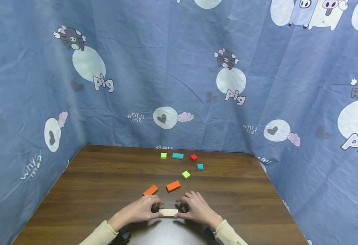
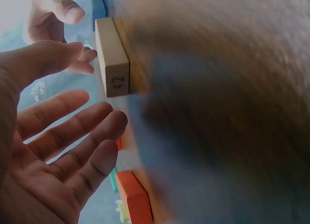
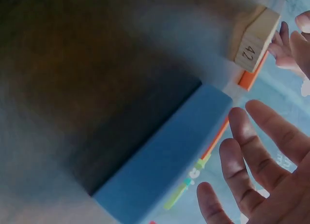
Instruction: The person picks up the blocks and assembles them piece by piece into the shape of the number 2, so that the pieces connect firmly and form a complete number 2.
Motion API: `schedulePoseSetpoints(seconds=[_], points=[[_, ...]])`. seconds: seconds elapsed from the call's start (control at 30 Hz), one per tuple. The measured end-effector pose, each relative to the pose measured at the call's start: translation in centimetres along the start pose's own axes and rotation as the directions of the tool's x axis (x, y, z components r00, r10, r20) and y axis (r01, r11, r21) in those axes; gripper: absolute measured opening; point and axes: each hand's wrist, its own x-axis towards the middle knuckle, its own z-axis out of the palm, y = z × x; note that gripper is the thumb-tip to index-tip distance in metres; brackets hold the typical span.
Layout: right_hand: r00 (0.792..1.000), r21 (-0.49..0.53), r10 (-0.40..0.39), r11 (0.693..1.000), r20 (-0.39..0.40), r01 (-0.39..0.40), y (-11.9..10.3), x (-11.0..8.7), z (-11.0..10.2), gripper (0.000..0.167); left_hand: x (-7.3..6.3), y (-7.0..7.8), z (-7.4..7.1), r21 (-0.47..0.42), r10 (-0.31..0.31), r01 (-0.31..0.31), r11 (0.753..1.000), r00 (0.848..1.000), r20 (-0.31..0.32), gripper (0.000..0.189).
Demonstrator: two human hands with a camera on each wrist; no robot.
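A pale wooden block (image 1: 168,212) lies near the front of the table between my two hands, with the number 42 on one end in the wrist views. My left hand (image 1: 143,207) is at its left end, thumb tip close to it and fingers loosely spread. From the other side, my right hand (image 1: 197,208) comes near the right end with its fingers spread and slightly bent. Beside those fingers, a long blue block (image 3: 169,151) lies on the table in the right wrist view; the right hand hides it from the head view.
Two orange blocks (image 1: 173,186) lie just beyond the hands. Farther back are green blocks (image 1: 186,175), a small blue block (image 1: 200,167), a red block (image 1: 193,157) and a teal block (image 1: 177,156). A blue patterned curtain (image 1: 179,85) surrounds the wooden table (image 1: 105,177).
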Motion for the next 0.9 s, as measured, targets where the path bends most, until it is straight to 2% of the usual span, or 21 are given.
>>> schedulePoseSetpoints(seconds=[0.17, 0.27, 0.43, 0.7, 0.9], points=[[1.000, 0.032, 0.015, 0.999, 0.027, -0.016, -0.3, 0.0, 0.4, 0.045, 0.1, 0.2, 0.4, 0.002, -0.026, 0.026, 1.000, 0.999, 0.022, 0.031], [0.999, 0.040, 0.020, 0.999, 0.039, -0.022, -0.3, 0.0, 0.6, 0.039, 0.1, 0.2, 0.6, -0.004, -0.039, 0.039, 0.999, 0.999, 0.029, 0.023], [0.999, 0.046, 0.012, 0.999, 0.037, -0.014, -0.4, -0.1, 0.6, 0.031, 0.0, 0.2, 0.9, -0.016, -0.027, 0.027, 0.999, 1.000, 0.012, 0.013], [0.999, 0.024, -0.050, 0.998, 0.011, 0.050, -0.3, -0.2, 0.7, 0.022, 0.2, 0.1, 1.2, -0.038, -0.035, 0.034, 0.999, 0.999, -0.009, 0.014], [0.999, 0.022, -0.041, 0.999, 0.026, 0.040, 0.0, -0.1, 0.6, 0.020, 0.5, 0.2, 1.5, -0.007, -0.028, 0.028, 1.000, 0.999, -0.042, 0.013]])
